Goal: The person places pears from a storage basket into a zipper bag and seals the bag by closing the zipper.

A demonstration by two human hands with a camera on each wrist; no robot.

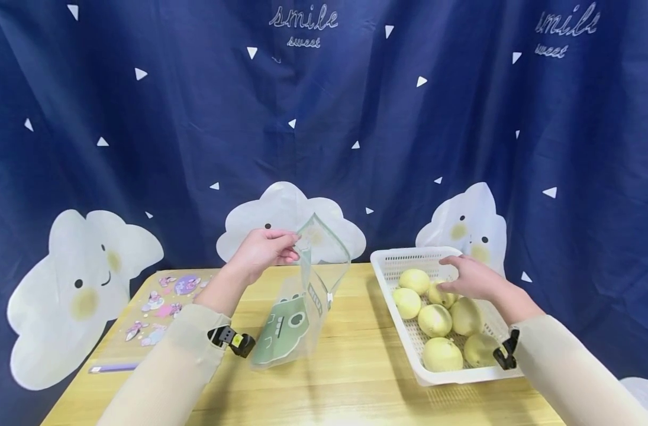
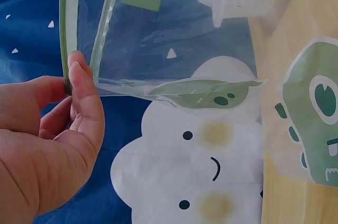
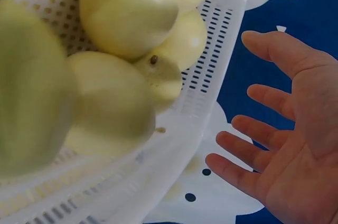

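My left hand [image 1: 265,251] pinches the top edge of a clear zip bag [image 1: 289,331] between thumb and fingers. The bag hangs upright over the table with its mouth spread apart, and a green cartoon monster is printed on its front. In the left wrist view, the fingertips sit at the bag's green zip strip [image 2: 65,28]. To the right, a white plastic basket [image 1: 403,253] holds several round, pale yellow fruits [image 1: 434,320]. Over the basket's far right part hovers my right hand [image 1: 475,278], its fingers spread and holding nothing; the right wrist view shows the bare palm.
A clear bag with pink and purple cartoon prints [image 1: 169,309] lies flat at the table's left, its purple strip [image 1: 113,368] toward me. Behind the wooden table [image 1: 350,378] hangs a dark blue curtain [image 1: 324,118] with white clouds.
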